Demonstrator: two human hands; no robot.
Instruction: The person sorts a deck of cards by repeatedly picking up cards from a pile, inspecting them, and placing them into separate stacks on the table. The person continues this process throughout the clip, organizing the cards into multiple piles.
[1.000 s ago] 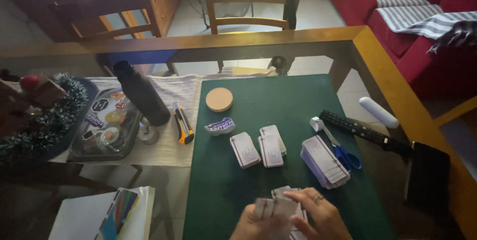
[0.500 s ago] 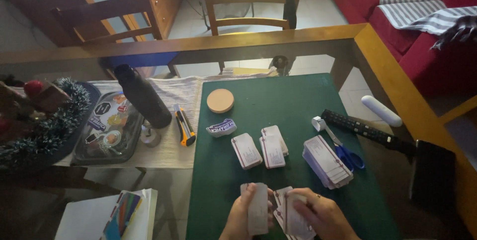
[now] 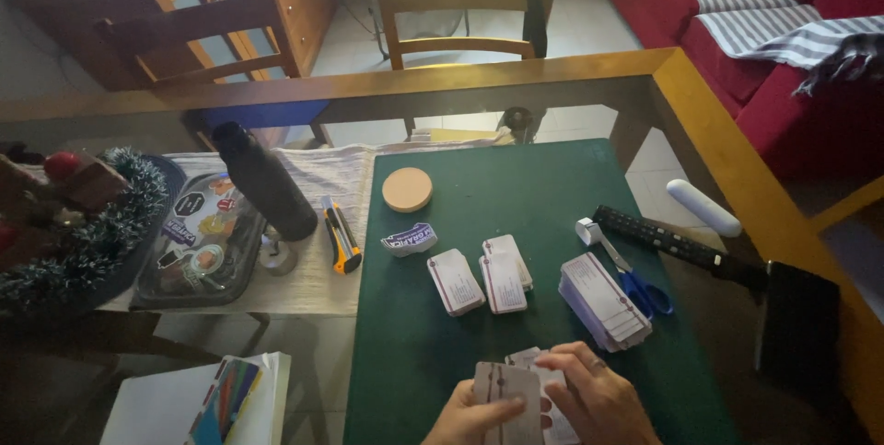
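Cards (image 3: 508, 396) sit at bottom centre of frame, a small packet pinched upright by left hand (image 3: 465, 419) fingers; right hand (image 3: 597, 401) fingers curl over loose ones on the green mat (image 3: 552, 196). Risk: packet fans and spills. Three stacks (image 3: 454, 281) and scissors (image 3: 635, 281) crowd mid-frame.

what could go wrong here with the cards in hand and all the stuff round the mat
Both hands, left hand and right hand, hold a loose batch of cards at the mat's near edge; a fumble could drop some off it. The big stack leans and could slide into the scissors. Dim light may make cards hard to read.
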